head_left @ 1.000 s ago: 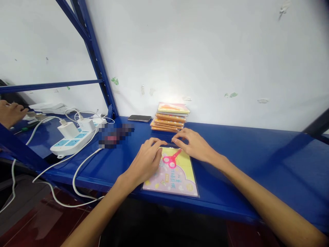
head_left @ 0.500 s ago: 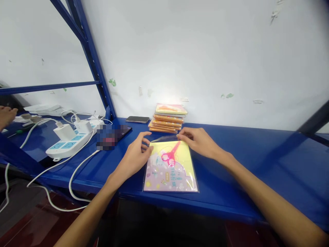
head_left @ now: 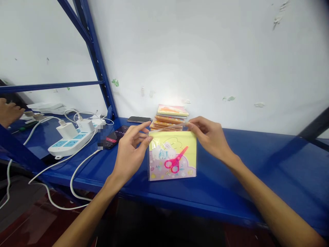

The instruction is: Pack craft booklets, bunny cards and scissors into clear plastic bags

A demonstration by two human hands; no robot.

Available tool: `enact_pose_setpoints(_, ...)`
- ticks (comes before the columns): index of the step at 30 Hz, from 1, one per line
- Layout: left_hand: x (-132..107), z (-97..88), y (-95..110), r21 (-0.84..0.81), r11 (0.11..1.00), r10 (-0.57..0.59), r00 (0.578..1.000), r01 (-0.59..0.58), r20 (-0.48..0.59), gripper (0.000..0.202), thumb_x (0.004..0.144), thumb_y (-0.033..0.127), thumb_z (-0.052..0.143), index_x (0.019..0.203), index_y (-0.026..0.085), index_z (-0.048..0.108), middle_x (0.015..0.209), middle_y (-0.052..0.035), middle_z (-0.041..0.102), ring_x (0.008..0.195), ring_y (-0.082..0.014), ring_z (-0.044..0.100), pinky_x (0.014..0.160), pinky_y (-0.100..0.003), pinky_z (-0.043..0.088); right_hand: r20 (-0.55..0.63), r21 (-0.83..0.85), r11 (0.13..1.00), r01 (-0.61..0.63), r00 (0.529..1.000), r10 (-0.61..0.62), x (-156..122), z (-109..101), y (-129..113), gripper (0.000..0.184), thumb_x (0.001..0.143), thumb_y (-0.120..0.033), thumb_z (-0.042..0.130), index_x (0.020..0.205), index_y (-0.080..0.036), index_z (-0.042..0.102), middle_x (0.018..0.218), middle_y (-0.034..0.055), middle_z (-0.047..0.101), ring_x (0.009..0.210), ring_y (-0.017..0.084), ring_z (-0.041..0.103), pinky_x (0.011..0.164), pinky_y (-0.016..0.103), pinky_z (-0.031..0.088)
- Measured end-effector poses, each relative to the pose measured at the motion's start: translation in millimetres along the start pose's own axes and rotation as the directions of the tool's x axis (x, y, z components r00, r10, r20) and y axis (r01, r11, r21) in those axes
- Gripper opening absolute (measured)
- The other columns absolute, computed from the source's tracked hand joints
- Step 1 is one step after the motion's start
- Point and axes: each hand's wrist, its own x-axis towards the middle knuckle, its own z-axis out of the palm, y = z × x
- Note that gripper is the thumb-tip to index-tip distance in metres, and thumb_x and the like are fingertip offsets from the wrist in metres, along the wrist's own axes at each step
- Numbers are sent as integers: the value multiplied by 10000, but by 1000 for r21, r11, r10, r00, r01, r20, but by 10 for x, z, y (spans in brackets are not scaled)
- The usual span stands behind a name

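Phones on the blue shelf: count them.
2: a dark phone by the wall, left of the stacked packets, and a lit-screen phone right of the power strip, partly blurred.

The smartphone screen (head_left: 118, 133) shows a clock-style reading, approximately 00:17:25, with its edge obscured by pixelation. Small print on the plastic-sleeved paper packet (head_left: 172, 156) is illegible at this resolution.

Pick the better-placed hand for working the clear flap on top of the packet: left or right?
Probably the right hand: its fingers are already on the clear flap at the top of the packet. The left hand is open, with its fingertips only at the packet's corner.
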Motion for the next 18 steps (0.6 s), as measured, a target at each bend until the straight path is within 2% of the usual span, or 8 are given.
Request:
enact_pose_setpoints(3, 37, -29, -84, 5, 997, -74, 997, 74, -3, 419, 862, 287, 719, 1271, 199, 710, 1050, -41, 610, 808, -130, 646, 791, -304, 585, 39, -28, 1000, 3, 999, -2, -3, 36, 53, 260, 988, -471, 591, 968, -241, 712, 856, 30, 739, 707, 183, 629, 604, 319, 448)
enact_pose_setpoints(5, 57, -65, -142, 115, 984, -144, 988, 136, 60, 406, 875, 330, 682, 1245, 169, 725, 1080, -73, 648, 848, -163, 672, 790, -323, 588, 99, -103, 994, 28, 995, -18, -5, 58, 98, 262, 999, -450, 569, 977, -241, 725, 896, 29, 758, 732, 185, 645, 627, 321, 448)
enact_pose_setpoints(7, 68, -99, -216, 262, 948, -221, 965, 179, 143, 399, 901, 359, 622, 1219, 148, 737, 1120, -106, 679, 875, -197, 699, 783, -344, 591, 208, -202, 978, 51, 978, -9, -10, 82, 150, 262, 1006, -432, 555, 974, -247, 738, 928, 19, 778, 754, 190, 668, 644, 324, 442)
enact_pose_setpoints(9, 68, -117, -305, 372, 907, -292, 933, 199, 212, 391, 903, 354, 590, 1184, 137, 753, 1110, -124, 701, 860, -226, 712, 750, -362, 592, 336, -300, 951, 76, 941, 30, -21, 109, 200, 254, 1003, -414, 558, 968, -256, 754, 933, 10, 795, 774, 202, 692, 659, 329, 436)
enact_pose_setpoints(11, 58, -113, -388, 439, 876, -334, 908, 200, 254, 372, 883, 318, 584, 1147, 134, 771, 1052, -130, 716, 820, -243, 705, 730, -386, 584, 437, -373, 921, 114, 897, 67, -36, 134, 236, 231, 994, -372, 570, 978, -261, 772, 949, 10, 805, 812, 216, 711, 680, 332, 438)
enact_pose_setpoints(13, 40, -90, -440, 506, 844, -353, 895, 180, 271, 371, 881, 288, 560, 1144, 142, 775, 1024, -127, 711, 836, -255, 689, 787, -416, 570, 494, -421, 894, 156, 866, 82, -52, 153, 252, 217, 985, -313, 570, 988, -265, 782, 975, 11, 807, 844, 218, 717, 696, 327, 441)
enact_pose_setpoints(18, -14, -4, -437, 616, 780, -350, 893, 110, 284, 395, 925, 310, 522, 1220, 154, 734, 992, -107, 679, 874, -255, 665, 890, -424, 528, 519, -489, 848, 206, 850, 93, -62, 152, 247, 205, 960, -240, 585, 1008, -261, 783, 1011, 23, 796, 913, 234, 702, 728, 326, 443)
